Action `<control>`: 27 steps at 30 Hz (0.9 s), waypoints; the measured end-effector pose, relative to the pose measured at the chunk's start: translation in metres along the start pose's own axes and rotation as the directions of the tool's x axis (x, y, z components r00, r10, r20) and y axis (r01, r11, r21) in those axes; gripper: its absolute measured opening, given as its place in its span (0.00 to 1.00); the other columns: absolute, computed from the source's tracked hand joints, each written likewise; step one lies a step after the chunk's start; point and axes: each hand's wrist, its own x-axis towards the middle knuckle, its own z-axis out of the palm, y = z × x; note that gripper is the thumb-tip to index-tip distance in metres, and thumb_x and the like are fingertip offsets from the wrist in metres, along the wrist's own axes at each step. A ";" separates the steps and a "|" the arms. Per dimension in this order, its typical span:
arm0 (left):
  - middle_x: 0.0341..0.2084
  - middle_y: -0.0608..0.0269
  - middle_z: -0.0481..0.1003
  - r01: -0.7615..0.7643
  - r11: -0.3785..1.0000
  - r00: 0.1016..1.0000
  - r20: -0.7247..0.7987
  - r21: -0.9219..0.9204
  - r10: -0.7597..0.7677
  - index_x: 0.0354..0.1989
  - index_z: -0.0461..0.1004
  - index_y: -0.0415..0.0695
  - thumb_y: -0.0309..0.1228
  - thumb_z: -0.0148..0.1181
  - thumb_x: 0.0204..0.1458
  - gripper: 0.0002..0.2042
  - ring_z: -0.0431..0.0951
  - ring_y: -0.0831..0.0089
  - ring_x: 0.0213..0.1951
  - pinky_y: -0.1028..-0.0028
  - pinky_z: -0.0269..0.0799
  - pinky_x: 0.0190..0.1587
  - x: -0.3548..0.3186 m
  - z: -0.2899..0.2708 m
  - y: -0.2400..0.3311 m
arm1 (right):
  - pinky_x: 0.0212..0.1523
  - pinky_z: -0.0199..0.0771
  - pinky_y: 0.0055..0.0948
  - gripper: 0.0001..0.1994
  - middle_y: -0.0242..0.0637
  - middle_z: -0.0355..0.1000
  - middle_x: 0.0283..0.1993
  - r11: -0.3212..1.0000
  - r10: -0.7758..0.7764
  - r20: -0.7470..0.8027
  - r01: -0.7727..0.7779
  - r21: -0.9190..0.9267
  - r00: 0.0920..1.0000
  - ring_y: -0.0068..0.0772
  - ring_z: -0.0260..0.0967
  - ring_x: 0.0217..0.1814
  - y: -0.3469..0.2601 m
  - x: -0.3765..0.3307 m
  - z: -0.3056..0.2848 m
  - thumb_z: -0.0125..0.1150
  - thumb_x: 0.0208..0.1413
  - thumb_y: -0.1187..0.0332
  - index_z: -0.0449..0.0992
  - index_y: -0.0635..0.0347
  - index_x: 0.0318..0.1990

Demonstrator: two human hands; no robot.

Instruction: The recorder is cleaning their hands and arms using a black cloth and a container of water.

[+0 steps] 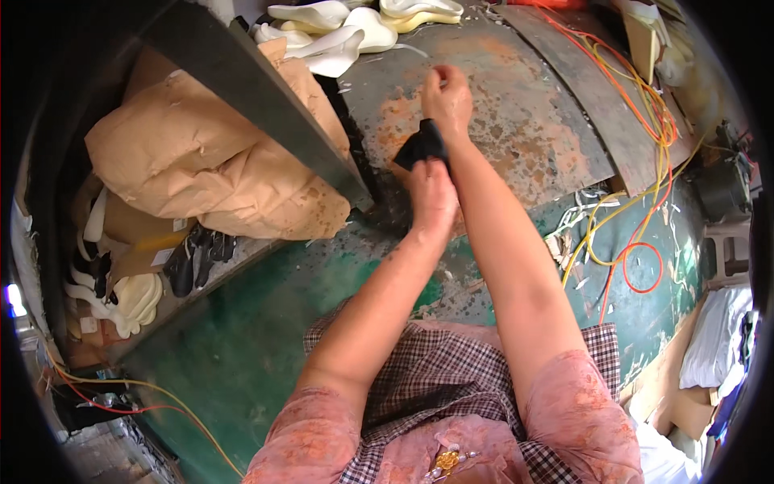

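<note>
My left hand (434, 195) is closed on a small black piece (421, 147), folded or cupped and perhaps cloth or leather; its exact kind does not show. This black piece lies against my right wrist. Farther out, my right hand (451, 103) has its fingers curled in above the worn, rust-stained metal surface (540, 129). Whatever those fingers may hold is hidden. Beyond my hands, several white and cream sole-shaped pieces (372, 32) lie heaped at the far edge.
A crumpled brown paper sack (201, 153) fills the left, behind a dark metal post (266, 97). Black pieces (193, 256) and cream sole shapes (139, 300) sit below it. Orange and yellow cords (665, 133) hang and loop at the right. Green flooring (234, 355) spreads underneath.
</note>
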 end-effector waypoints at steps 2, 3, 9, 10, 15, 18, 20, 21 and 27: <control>0.33 0.63 0.71 -0.073 0.995 0.994 -0.071 0.061 0.077 0.40 0.69 0.39 0.40 0.45 0.59 0.15 0.71 0.76 0.32 0.74 0.69 0.28 0.003 -0.009 0.026 | 0.42 0.69 0.36 0.18 0.38 0.76 0.36 0.970 0.131 0.342 -0.191 0.148 0.931 0.33 0.71 0.38 -0.019 -0.004 -0.011 0.47 0.58 0.58 0.76 0.63 0.42; 0.30 0.62 0.72 -0.159 0.987 0.973 -0.170 -0.015 0.154 0.39 0.69 0.36 0.43 0.46 0.60 0.18 0.70 0.79 0.26 0.77 0.68 0.23 0.012 -0.013 0.030 | 0.49 0.68 0.43 0.19 0.48 0.72 0.50 0.697 0.317 0.633 -0.626 0.350 0.706 0.45 0.70 0.48 -0.024 -0.009 -0.029 0.44 0.61 0.57 0.73 0.60 0.49; 0.33 0.64 0.75 -0.418 0.857 0.902 0.025 0.302 0.431 0.42 0.71 0.41 0.40 0.57 0.55 0.15 0.75 0.77 0.29 0.72 0.73 0.28 0.004 -0.013 0.039 | 0.61 0.60 0.47 0.26 0.52 0.61 0.61 0.055 -0.104 0.763 -0.763 0.644 0.638 0.48 0.57 0.64 -0.010 -0.026 -0.063 0.40 0.63 0.51 0.60 0.58 0.61; 0.31 0.62 0.76 -0.584 0.731 0.799 0.092 0.353 0.594 0.42 0.70 0.40 0.40 0.59 0.54 0.16 0.76 0.73 0.28 0.70 0.73 0.30 0.000 -0.008 0.041 | 0.60 0.62 0.44 0.26 0.51 0.63 0.60 0.068 -0.084 0.754 -0.751 0.657 0.652 0.47 0.59 0.62 -0.015 -0.030 -0.059 0.41 0.63 0.50 0.61 0.59 0.61; 0.25 0.44 0.75 -0.559 0.444 0.774 0.248 0.700 0.583 0.40 0.72 0.42 0.42 0.56 0.53 0.15 0.76 0.46 0.32 0.57 0.72 0.33 -0.008 0.007 0.041 | 0.51 0.68 0.25 0.20 0.37 0.70 0.50 0.265 0.076 0.782 -0.768 0.583 0.619 0.31 0.69 0.46 0.012 -0.053 -0.050 0.42 0.64 0.62 0.65 0.58 0.59; 0.23 0.45 0.75 -0.468 0.505 0.796 0.098 0.726 0.597 0.33 0.73 0.40 0.40 0.56 0.53 0.14 0.76 0.47 0.29 0.57 0.71 0.31 0.011 -0.009 0.044 | 0.49 0.68 0.26 0.17 0.36 0.69 0.48 0.724 0.247 0.669 -0.592 0.353 0.701 0.27 0.67 0.46 -0.023 -0.079 -0.056 0.43 0.64 0.66 0.63 0.59 0.59; 0.23 0.47 0.76 -0.346 0.662 0.888 0.006 0.665 0.459 0.32 0.74 0.40 0.41 0.54 0.54 0.14 0.77 0.50 0.28 0.58 0.71 0.31 0.027 -0.018 0.047 | 0.47 0.69 0.25 0.15 0.36 0.69 0.48 0.823 0.158 0.645 -0.461 0.332 0.748 0.26 0.65 0.47 -0.023 -0.083 -0.054 0.45 0.64 0.68 0.64 0.60 0.56; 0.21 0.47 0.76 -0.330 0.726 0.907 -0.013 0.603 0.422 0.28 0.73 0.40 0.41 0.54 0.54 0.15 0.78 0.51 0.27 0.58 0.71 0.29 0.031 -0.027 0.048 | 0.46 0.69 0.26 0.15 0.34 0.69 0.46 0.876 0.092 0.604 -0.353 0.329 0.792 0.28 0.65 0.46 -0.021 -0.092 -0.048 0.43 0.64 0.66 0.65 0.61 0.55; 0.13 0.57 0.71 -0.743 0.245 0.631 0.532 0.622 0.564 0.23 0.70 0.46 0.41 0.61 0.48 0.12 0.75 0.55 0.18 0.61 0.69 0.22 -0.052 0.033 0.014 | 0.35 0.72 0.26 0.20 0.40 0.72 0.37 0.821 0.361 0.403 -0.492 0.291 0.841 0.29 0.70 0.33 0.035 -0.033 -0.055 0.54 0.55 0.64 0.67 0.61 0.55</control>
